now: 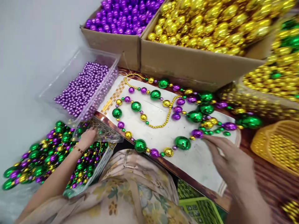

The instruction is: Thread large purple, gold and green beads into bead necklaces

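Note:
A bead necklace (140,145) of green, purple and gold beads lies in loops on a white board (161,115), with fine gold bead strands in it. At its right side, the fingertips of my right hand (231,161) pinch it beside a purple bead (197,133). My left hand (88,138), wearing a bracelet, reaches down into a clear tray (114,137) of thin metal wire pieces. Its fingers point downward and are mostly hidden, so what they hold does not show. Small green beads (217,130) lie by the necklace near my right hand.
Cardboard boxes of purple beads (123,18) and gold beads (198,28) stand at the back. A clear bin (79,49) holds small purple beads. A pile of bead strands (46,155) lies at left. A yellow scoop-shaped container (261,140) with gold beads sits at right.

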A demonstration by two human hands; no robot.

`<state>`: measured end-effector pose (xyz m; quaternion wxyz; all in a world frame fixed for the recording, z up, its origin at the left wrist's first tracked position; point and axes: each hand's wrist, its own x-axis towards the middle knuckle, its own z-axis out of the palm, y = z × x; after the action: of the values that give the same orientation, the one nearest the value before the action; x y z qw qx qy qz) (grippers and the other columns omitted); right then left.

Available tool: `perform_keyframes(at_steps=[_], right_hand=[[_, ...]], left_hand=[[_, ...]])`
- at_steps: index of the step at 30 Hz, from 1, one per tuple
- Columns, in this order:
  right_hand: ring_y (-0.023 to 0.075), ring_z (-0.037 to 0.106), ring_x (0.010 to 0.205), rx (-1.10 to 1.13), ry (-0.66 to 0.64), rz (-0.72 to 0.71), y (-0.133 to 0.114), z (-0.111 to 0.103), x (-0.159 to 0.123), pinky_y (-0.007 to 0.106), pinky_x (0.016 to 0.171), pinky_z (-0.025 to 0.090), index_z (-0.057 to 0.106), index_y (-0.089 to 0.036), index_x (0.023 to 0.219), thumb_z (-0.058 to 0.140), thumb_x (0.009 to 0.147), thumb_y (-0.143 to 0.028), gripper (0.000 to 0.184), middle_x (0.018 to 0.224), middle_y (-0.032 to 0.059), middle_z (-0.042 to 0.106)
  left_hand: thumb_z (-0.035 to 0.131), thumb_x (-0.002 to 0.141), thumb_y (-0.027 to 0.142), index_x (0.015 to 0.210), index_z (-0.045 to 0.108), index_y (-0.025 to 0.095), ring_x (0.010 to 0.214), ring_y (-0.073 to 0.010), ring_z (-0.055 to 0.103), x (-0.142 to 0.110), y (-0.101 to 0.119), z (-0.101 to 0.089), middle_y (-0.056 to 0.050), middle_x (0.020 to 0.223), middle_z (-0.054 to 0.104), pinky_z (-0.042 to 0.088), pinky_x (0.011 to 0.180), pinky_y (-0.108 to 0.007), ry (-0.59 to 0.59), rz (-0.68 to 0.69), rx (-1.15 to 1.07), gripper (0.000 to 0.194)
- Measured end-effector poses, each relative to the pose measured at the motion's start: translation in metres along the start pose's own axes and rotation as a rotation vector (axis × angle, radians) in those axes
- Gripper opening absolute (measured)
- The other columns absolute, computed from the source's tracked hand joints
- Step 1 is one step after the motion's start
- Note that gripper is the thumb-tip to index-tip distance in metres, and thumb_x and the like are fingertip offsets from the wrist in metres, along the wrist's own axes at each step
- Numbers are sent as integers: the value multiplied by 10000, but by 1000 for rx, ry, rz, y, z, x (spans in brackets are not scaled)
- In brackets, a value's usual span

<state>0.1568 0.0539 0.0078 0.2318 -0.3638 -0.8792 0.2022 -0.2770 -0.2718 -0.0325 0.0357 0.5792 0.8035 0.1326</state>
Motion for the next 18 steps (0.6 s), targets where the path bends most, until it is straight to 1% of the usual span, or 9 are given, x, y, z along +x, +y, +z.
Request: perform_keyframes(at_steps=[2, 4, 5, 7, 9, 11, 13, 15, 18], right_hand=[[272, 716, 886, 109, -69, -61, -17, 22, 24, 406, 802, 552, 717, -245, 1033, 487, 973, -376, 271, 995, 100, 746], [263, 706, 955, 139, -202, -87, -32, 48, 49, 383, 833, 538, 717, -222, 1051, 460, 987, -334, 287, 1047, 102, 742], [262, 700, 971, 128, -259, -93, -38, 60, 61, 378, 840, 528, 718, -214, 1051, 456, 987, -307, 285, 1063, 104, 740], [263, 688, 996, 53, -366, -66, -48, 81, 82, 364, 830, 512, 720, -200, 1068, 451, 986, -256, 286, 1105, 106, 733], [271, 676, 1021, -51, -439, -27, -55, 94, 99, 350, 790, 497, 718, -186, 1098, 447, 981, -220, 297, 1151, 116, 721], [275, 667, 1035, -121, -465, -10, -58, 98, 111, 338, 755, 482, 716, -183, 1127, 446, 981, -211, 309, 1185, 120, 710], [271, 663, 1030, -140, -446, -3, -59, 95, 115, 331, 746, 476, 721, -189, 1128, 447, 985, -222, 311, 1188, 117, 709], [264, 663, 1019, -137, -401, 24, -55, 87, 109, 329, 754, 479, 729, -198, 1113, 446, 991, -241, 311, 1174, 110, 714], [255, 670, 1021, -115, -293, 120, -38, 66, 83, 324, 773, 486, 731, -211, 1116, 431, 1005, -276, 327, 1158, 97, 720]], left_hand=[[484, 944, 331, 708, 539, 239, 419, -159, 434, 13, 22, -6, 34, 480, 446, 439, 579, -317, 24, -6, 40, 259], [521, 953, 352, 788, 606, 252, 467, -167, 499, 36, 51, -14, 16, 560, 558, 447, 581, -319, 42, -39, 40, 211], [506, 968, 337, 869, 637, 260, 535, -179, 562, 51, 67, -17, -4, 664, 639, 467, 604, -325, 49, -30, -15, 181], [476, 985, 285, 1001, 657, 235, 768, -219, 658, 83, 96, -17, -57, 876, 710, 529, 739, -361, 65, 62, -130, 188], [479, 976, 223, 1125, 647, 195, 1036, -273, 638, 115, 119, -9, -102, 1028, 712, 524, 905, -422, 42, 200, -137, 227], [516, 946, 177, 1229, 619, 184, 1247, -322, 537, 139, 134, 4, -124, 1172, 687, 465, 1022, -496, -12, 315, -82, 302], [540, 916, 133, 1300, 589, 203, 1357, -352, 444, 154, 140, 16, -127, 1283, 649, 409, 1076, -551, -86, 410, -22, 393], [524, 899, 83, 1319, 582, 229, 1389, -361, 415, 162, 142, 25, -125, 1333, 624, 363, 1105, -589, -148, 489, 12, 449], [470, 889, 27, 1270, 620, 267, 1373, -362, 443, 168, 140, 33, -121, 1281, 653, 297, 1123, -645, -158, 532, 23, 474]])
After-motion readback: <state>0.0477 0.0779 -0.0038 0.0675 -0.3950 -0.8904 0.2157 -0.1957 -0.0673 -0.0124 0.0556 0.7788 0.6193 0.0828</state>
